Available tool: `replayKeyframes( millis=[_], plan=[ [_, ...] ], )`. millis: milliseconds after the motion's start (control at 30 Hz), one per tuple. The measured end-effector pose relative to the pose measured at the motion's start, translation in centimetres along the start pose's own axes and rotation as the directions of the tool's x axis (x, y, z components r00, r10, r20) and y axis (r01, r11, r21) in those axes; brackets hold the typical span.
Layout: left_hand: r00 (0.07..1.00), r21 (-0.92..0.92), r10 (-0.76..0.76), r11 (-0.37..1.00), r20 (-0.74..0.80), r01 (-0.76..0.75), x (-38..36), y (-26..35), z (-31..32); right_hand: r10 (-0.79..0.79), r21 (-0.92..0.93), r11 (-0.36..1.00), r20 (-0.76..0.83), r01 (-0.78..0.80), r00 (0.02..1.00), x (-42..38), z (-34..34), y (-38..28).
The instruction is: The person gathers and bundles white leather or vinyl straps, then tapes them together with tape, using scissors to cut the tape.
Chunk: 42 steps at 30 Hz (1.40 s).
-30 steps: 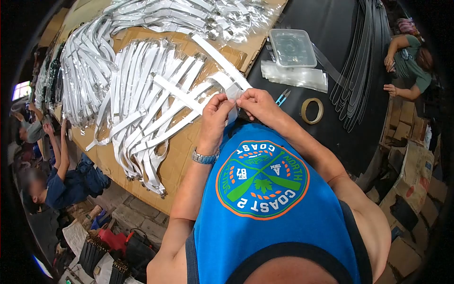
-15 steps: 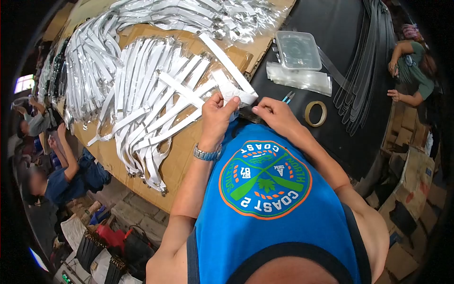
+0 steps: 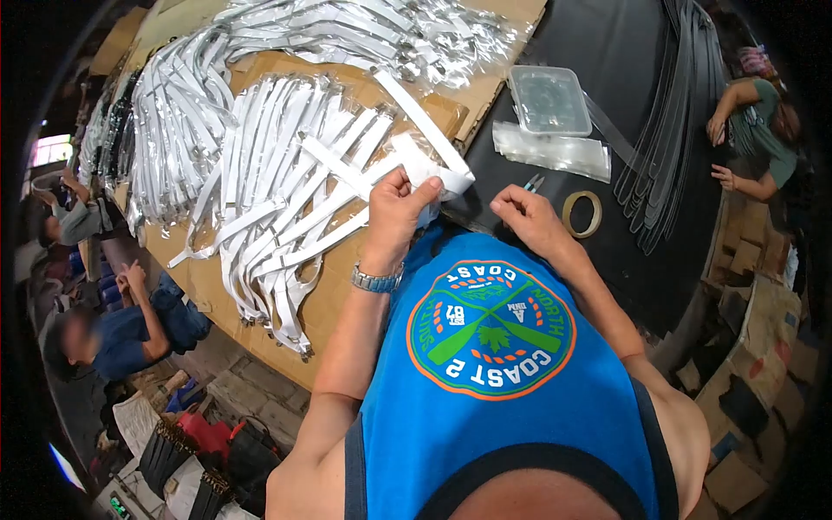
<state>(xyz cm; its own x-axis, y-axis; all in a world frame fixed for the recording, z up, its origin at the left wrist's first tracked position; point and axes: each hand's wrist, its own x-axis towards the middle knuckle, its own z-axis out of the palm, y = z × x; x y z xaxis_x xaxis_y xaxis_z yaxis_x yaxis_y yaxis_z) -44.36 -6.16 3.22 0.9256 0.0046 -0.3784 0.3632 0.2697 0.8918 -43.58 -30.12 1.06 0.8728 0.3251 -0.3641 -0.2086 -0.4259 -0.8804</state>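
My left hand (image 3: pixel 400 208), with a metal watch on its wrist, is closed on a folded white strap (image 3: pixel 426 169). The strap's long end rises up and left over the cardboard, and a loop bends round beside my thumb. Clear film lies around the white strap. Apart from it, to the right, my right hand (image 3: pixel 524 215) is over the black surface with its fingers curled inward. Whatever they may hold is hidden. Just beyond its knuckles lies a small pair of blue-handled snips (image 3: pixel 535 183). A roll of tape (image 3: pixel 581 214) lies to the right of that hand.
Several white straps in clear bags (image 3: pixel 269 165) cover the cardboard (image 3: pixel 338 286) on the left. A clear plastic box (image 3: pixel 549 100), a stack of clear bags (image 3: pixel 552 151) and dark strips (image 3: pixel 663 130) lie on the black surface. People work at both sides.
My right hand has moved right, away from the white strap, to beside the snips. My left hand still grips the strap. At left, a person's hands have lowered.
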Motion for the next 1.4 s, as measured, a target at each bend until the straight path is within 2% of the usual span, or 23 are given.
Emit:
replayKeyframes(
  millis=[167,267,400,433,467,533,567,600,667,733,867,933,1000,1033,1100,1167,1233,1267,1300,1367,1400],
  plan=[
    [0.984,0.005,0.15,0.988,0.1,-0.151,-0.5,2.3,1.3,0.035,-0.062,0.998,0.038,-0.032,0.999,-0.3,0.0,-0.2],
    [0.982,-0.027,0.17,0.985,0.077,-0.169,-0.6,4.3,1.0,-0.041,-0.082,0.996,0.011,0.041,0.999,-0.4,-0.1,0.1],
    [0.951,0.332,0.309,0.898,-0.014,-0.287,0.7,8.7,-1.3,-0.077,-0.084,0.994,-0.021,0.075,0.997,-0.4,-0.5,1.6],
    [0.807,0.312,0.589,0.775,-0.044,-0.549,1.0,10.4,0.1,-0.076,-0.075,0.994,-0.033,0.074,0.997,-0.3,-0.4,1.8],
    [0.63,0.438,0.766,0.526,0.128,-0.729,2.6,11.6,-1.9,-0.079,-0.068,0.995,-0.046,0.076,0.996,-0.4,-0.5,1.8],
    [0.8,0.247,0.599,0.774,0.01,-0.583,1.8,16.3,-2.0,-0.077,-0.12,0.99,-0.067,0.069,0.995,-0.3,-0.7,1.9],
    [0.831,0.257,0.555,0.796,0.05,-0.547,1.6,18.8,-2.6,-0.08,-0.12,0.99,-0.075,0.07,0.994,-0.3,-0.7,1.9],
    [0.764,0.222,0.643,0.737,0.06,-0.638,1.8,20.9,-2.4,-0.076,-0.119,0.991,-0.082,0.066,0.994,-0.2,-0.7,1.8],
    [0.723,0.203,0.687,0.699,0.074,-0.685,2.4,24.9,-3.2,-0.074,-0.126,0.99,-0.096,0.062,0.993,0.0,-0.8,1.5],
    [0.639,0.205,0.761,0.612,0.11,-0.764,2.2,29.3,-3.4,-0.073,-0.122,0.991,-0.118,0.059,0.99,0.2,-0.7,1.5],
    [0.549,0.287,0.832,0.509,0.079,-0.812,-0.3,38.8,-2.4,-0.03,-0.171,0.985,-0.078,0.016,0.997,0.3,-0.9,1.1],
    [0.434,0.379,0.895,0.368,0.103,-0.849,-2.4,42.1,-0.5,-0.004,-0.192,0.981,-0.069,-0.009,0.998,-0.1,-0.9,0.5],
    [0.346,0.475,0.906,0.198,0.245,-0.857,-4.2,45.3,-0.1,0.001,-0.173,0.985,-0.06,-0.012,0.998,-0.1,-0.7,1.0],
    [0.26,0.474,0.958,0.175,0.121,-0.863,-4.4,45.6,2.0,0.004,-0.159,0.987,-0.052,-0.012,0.999,-0.2,-0.5,1.2],
    [0.2,0.522,0.965,0.084,0.169,-0.848,-4.1,47.9,1.4,0.014,-0.16,0.987,-0.037,-0.02,0.999,-0.4,-0.3,0.8],
    [0.221,0.539,0.961,0.1,0.165,-0.836,-3.1,49.2,0.6,0.0,-0.164,0.987,-0.027,-0.004,1.0,-0.3,0.1,1.2],
    [0.329,0.543,0.94,0.228,0.095,-0.808,-2.3,50.6,-0.2,0.0,-0.168,0.986,-0.009,-0.001,1.0,-0.2,0.5,1.1],
    [0.357,0.481,0.929,0.272,0.093,-0.834,-1.3,50.1,-0.5,0.01,-0.173,0.985,0.005,-0.009,1.0,-0.2,0.6,0.7],
    [0.477,0.557,0.878,0.381,0.032,-0.738,1.0,52.4,-4.0,0.02,-0.179,0.984,0.018,-0.016,1.0,-0.2,0.7,0.5],
    [0.568,0.503,0.82,0.523,-0.074,-0.688,2.2,50.3,-1.4,0.018,-0.162,0.987,0.028,-0.013,0.999,0.0,0.9,0.3],
    [0.498,0.503,0.861,0.385,0.106,-0.774,5.0,50.9,-4.2,0.017,-0.155,0.988,0.036,-0.011,0.999,0.3,1.1,0.2]
  ],
)
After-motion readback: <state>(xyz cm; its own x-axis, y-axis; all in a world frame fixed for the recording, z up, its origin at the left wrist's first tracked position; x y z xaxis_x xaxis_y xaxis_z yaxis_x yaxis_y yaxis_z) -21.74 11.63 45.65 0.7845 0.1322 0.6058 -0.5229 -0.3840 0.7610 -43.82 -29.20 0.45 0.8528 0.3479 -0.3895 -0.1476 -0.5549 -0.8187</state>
